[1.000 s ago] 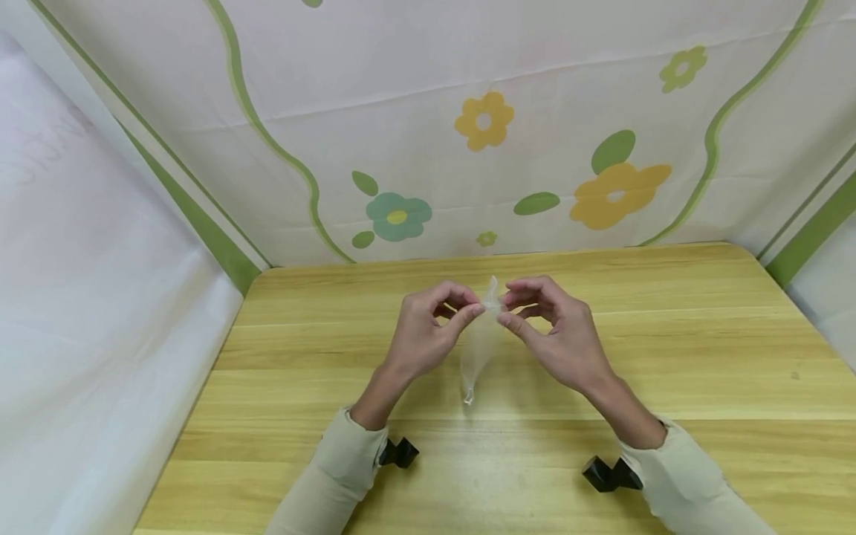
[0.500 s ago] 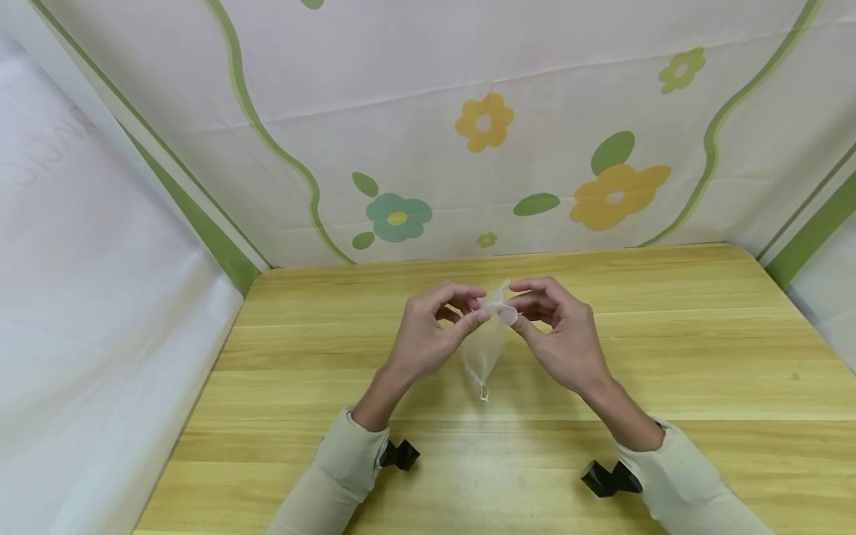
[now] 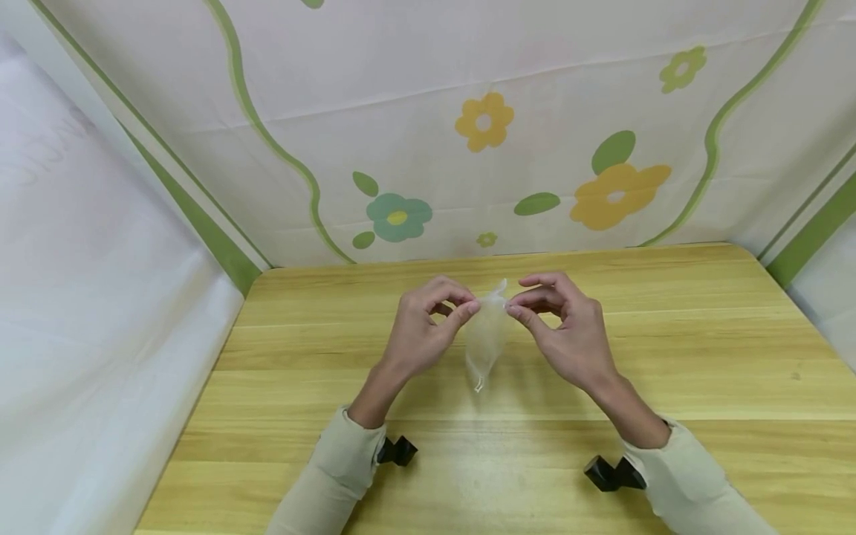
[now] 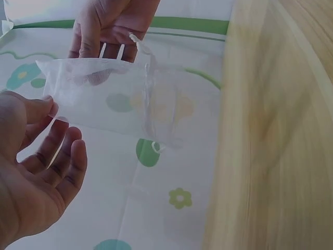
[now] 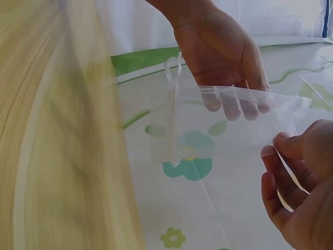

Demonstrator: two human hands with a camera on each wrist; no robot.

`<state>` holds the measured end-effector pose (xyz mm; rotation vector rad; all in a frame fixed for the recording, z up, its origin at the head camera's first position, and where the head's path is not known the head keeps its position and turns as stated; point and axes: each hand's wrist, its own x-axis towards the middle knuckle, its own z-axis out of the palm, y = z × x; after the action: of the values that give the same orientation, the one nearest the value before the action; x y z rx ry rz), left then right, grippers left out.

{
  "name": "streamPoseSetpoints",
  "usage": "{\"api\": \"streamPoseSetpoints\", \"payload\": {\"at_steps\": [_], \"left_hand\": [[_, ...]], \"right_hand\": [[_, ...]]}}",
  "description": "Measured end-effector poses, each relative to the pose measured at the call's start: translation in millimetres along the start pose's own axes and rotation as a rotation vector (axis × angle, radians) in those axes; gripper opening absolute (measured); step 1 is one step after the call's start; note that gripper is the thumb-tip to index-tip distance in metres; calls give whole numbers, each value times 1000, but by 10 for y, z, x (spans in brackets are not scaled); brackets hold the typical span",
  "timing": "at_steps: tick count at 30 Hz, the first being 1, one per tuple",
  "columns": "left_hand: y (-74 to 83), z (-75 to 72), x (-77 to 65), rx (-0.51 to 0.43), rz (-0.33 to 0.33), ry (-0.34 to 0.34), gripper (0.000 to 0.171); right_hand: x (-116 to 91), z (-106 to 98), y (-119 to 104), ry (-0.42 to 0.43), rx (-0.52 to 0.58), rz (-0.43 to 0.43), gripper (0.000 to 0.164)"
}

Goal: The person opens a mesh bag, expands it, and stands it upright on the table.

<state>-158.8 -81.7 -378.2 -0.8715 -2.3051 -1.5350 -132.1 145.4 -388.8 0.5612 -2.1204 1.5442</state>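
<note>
A sheer white drawstring mesh bag [image 3: 486, 345] hangs between the two hands over the table. My left hand [image 3: 428, 327] pinches its upper left corner between thumb and index finger. Opposite it, my right hand [image 3: 568, 334] pinches the upper right side the same way, its other fingers loosely bent away. A small tip of mesh sticks up between the hands. The string loop [image 3: 478, 384] dangles at the lower end. In the left wrist view the bag [image 4: 104, 99] is spread nearly flat, and the gathered drawstring seam [image 4: 148, 99] lies at its table-side end.
The wood-grain table [image 3: 301, 446] stretches beneath both arms. Behind it stands a white cloth [image 3: 414, 148] printed with flowers, and another white cloth [image 3: 100, 297] hangs at the left. Black mounts [image 3: 399, 451] jut from the beige sleeves.
The bag's top shifts between the fingers; a pale rounded flap seen by the right thumb half a second ago is out of sight. The hands draw slightly apart, and the hanging end swings about.
</note>
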Motion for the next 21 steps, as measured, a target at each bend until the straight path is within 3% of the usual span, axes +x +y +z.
{"api": "streamPoseSetpoints", "payload": {"at_steps": [13, 21], "left_hand": [[-14, -71, 22, 63, 33, 10, 9], [-16, -52, 25, 53, 57, -5, 6]], "right_hand": [[30, -81, -1, -48, -114, -17, 32], [23, -67, -3, -54, -103, 12, 29]]}}
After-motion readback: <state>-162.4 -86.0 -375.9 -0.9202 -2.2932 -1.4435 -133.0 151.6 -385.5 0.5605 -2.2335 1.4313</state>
